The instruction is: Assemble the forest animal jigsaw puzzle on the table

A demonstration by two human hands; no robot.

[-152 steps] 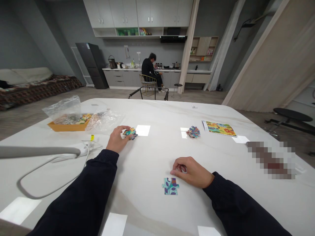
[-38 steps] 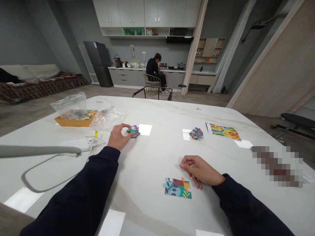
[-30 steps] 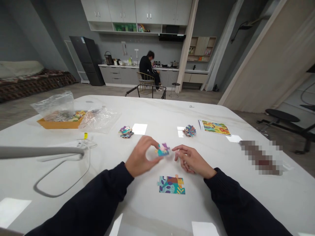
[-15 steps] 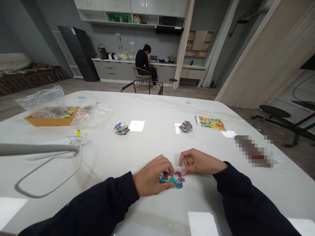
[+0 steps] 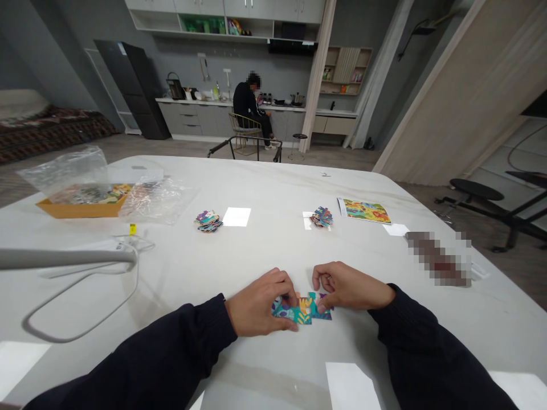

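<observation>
My left hand (image 5: pixel 265 302) is curled around the left part of some teal jigsaw puzzle pieces (image 5: pixel 303 310) lying on the white table, thumb at the near edge and fingers at the far one. At their right end, my right hand (image 5: pixel 352 287) has thumb and fingers pinched on a teal and purple puzzle piece (image 5: pixel 323 312). That piece sits against the ones under my left hand; whether they interlock I cannot tell. Farther back lie a left pile of puzzle pieces (image 5: pixel 208 221) and a right pile (image 5: pixel 321 217).
A colourful picture card (image 5: pixel 366 210) lies at the back right, near a blurred object (image 5: pixel 438 259). On the left are a yellow box (image 5: pixel 81 210) with clear plastic bags (image 5: pixel 158 199) and a white cable (image 5: pixel 81 336). A person (image 5: pixel 248 105) sits by the far kitchen counter.
A teal puzzle piece now shows at the right end, under my right fingers. More yellow and teal pattern shows between my hands, with less purple. My left hand stays around the pieces.
</observation>
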